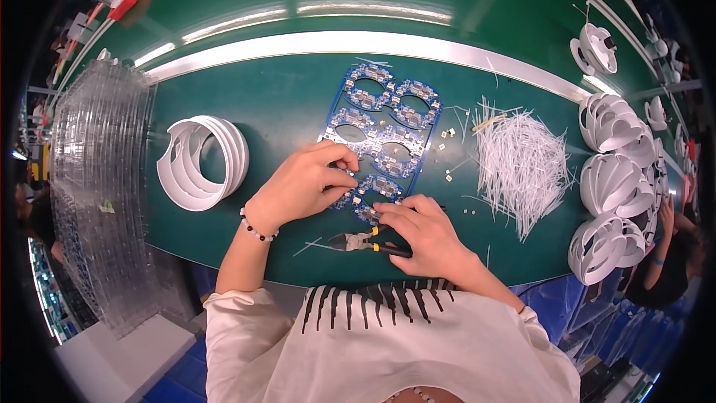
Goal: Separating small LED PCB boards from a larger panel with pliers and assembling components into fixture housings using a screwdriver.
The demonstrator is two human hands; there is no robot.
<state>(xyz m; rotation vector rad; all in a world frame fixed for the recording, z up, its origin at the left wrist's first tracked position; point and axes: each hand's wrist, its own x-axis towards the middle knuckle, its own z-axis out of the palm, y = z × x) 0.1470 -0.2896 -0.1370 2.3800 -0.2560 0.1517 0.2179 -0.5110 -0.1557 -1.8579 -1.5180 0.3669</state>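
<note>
A blue circuit board panel with several ring-shaped sections lies in the middle of the green table. My left hand is over its near left corner, thumb and fingertips pinched close to the board; whatever they hold is too small to make out. Diagonal cutters with black and yellow handles rest in my right hand, under the palm, jaws pointing left. Fingertips of that hand touch the near right edge of the board. Thin white strips lie beside the cutter jaws.
Right of the board is a heap of thin white strips, with small pale connectors between. Nested white rings stand at left, beside stacked clear plastic trays. More white curved housings line the right edge. A pale rail crosses behind.
</note>
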